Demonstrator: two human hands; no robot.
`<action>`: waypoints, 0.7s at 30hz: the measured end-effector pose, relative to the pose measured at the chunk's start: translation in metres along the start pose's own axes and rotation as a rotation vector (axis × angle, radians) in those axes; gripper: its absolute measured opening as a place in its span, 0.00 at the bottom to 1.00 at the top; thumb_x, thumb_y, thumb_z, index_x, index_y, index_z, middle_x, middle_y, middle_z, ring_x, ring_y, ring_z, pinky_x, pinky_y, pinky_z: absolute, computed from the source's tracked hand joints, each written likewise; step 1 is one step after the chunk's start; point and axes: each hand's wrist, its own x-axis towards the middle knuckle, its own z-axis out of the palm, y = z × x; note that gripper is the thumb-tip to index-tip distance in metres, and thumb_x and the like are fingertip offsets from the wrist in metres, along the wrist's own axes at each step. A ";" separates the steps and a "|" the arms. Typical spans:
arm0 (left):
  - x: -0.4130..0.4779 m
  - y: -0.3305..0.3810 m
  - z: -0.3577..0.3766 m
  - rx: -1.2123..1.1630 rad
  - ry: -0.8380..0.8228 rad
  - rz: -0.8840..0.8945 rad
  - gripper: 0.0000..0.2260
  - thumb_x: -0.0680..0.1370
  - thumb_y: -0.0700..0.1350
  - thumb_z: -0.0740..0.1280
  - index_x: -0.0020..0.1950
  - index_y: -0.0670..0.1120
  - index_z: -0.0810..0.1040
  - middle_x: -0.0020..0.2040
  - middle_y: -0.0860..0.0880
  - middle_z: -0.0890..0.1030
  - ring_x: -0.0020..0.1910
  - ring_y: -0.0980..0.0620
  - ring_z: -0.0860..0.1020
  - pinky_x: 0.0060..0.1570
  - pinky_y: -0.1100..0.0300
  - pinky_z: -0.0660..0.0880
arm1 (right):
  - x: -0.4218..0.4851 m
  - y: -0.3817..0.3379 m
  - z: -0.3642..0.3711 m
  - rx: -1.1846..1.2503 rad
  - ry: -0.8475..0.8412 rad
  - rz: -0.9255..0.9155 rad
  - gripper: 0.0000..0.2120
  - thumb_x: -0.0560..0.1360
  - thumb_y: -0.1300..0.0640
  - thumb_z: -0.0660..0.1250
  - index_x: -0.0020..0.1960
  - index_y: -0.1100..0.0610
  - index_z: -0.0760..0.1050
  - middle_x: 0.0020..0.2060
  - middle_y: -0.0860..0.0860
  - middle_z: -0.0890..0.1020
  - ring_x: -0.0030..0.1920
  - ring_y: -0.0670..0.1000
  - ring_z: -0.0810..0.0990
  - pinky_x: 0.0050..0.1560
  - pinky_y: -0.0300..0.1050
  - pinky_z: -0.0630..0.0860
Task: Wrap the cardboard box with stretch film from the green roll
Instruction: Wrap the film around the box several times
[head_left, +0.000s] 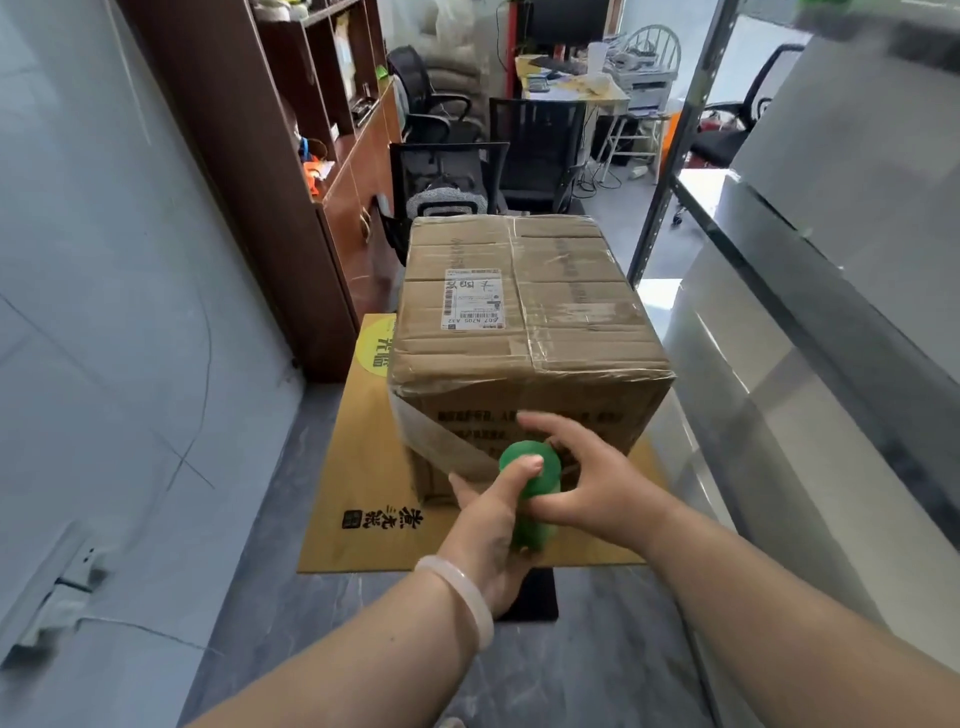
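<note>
A taped cardboard box (519, 312) with a white shipping label stands on a flat yellow-brown cardboard sheet (358, 467). A band of stretch film (441, 436) runs from the box's near left corner across its front face to the green roll (535, 499), which is upright just in front of the box. My left hand (488, 535) grips the roll from the left, thumb on its top. My right hand (576, 483) holds the roll from the right, fingers curled around it, index finger reaching toward the box face.
A brown wooden cabinet (291, 208) stands at the left beyond the box. Black office chairs (447, 176) and a cluttered desk (571, 83) are behind. A metal shelf rack (779, 260) lines the right side. A pale wall (104, 312) is on the left.
</note>
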 end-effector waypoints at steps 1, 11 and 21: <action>0.001 -0.002 0.002 -0.018 -0.006 0.009 0.55 0.57 0.52 0.80 0.76 0.69 0.51 0.66 0.42 0.74 0.62 0.39 0.77 0.64 0.39 0.73 | 0.001 0.002 -0.002 -0.036 0.001 -0.023 0.31 0.59 0.45 0.75 0.61 0.41 0.71 0.56 0.44 0.75 0.58 0.44 0.75 0.55 0.34 0.73; 0.013 0.001 0.015 0.050 -0.146 -0.081 0.52 0.70 0.50 0.76 0.74 0.73 0.38 0.71 0.42 0.68 0.65 0.37 0.74 0.63 0.36 0.73 | 0.007 0.006 -0.041 0.135 -0.308 0.091 0.37 0.64 0.48 0.79 0.66 0.32 0.64 0.61 0.41 0.73 0.63 0.45 0.73 0.66 0.48 0.73; 0.013 -0.021 0.056 0.023 0.086 0.063 0.58 0.58 0.51 0.80 0.78 0.67 0.46 0.69 0.40 0.73 0.63 0.38 0.76 0.58 0.39 0.78 | 0.026 0.031 -0.079 -0.106 -0.447 -0.211 0.28 0.63 0.54 0.77 0.59 0.44 0.68 0.50 0.45 0.79 0.49 0.44 0.80 0.49 0.42 0.81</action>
